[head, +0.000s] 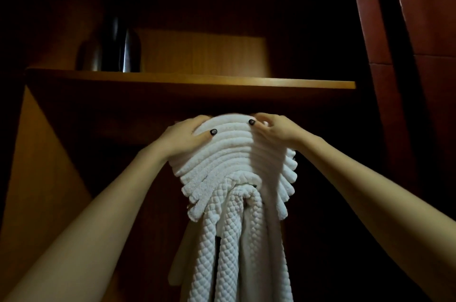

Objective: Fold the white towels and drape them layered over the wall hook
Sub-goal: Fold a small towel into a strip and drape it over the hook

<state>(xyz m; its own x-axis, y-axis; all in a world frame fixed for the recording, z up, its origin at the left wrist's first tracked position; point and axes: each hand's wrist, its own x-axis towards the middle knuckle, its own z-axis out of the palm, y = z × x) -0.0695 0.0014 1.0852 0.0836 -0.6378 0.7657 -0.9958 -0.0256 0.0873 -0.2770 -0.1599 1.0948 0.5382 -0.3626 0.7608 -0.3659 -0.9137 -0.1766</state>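
Both grips, left hand (183,137) and right hand (274,129), clamp the ribbed towel (229,156) at its top, mid-frame; its length hangs straight down.

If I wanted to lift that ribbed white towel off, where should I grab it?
Probably at the rounded crown of the ribbed towel, one hand each side, coming from the front, under the shelf. It arches there, so thumb in front and fingers over the top pinch the layers together, as the left hand and right hand do. The hanging ends may slip.
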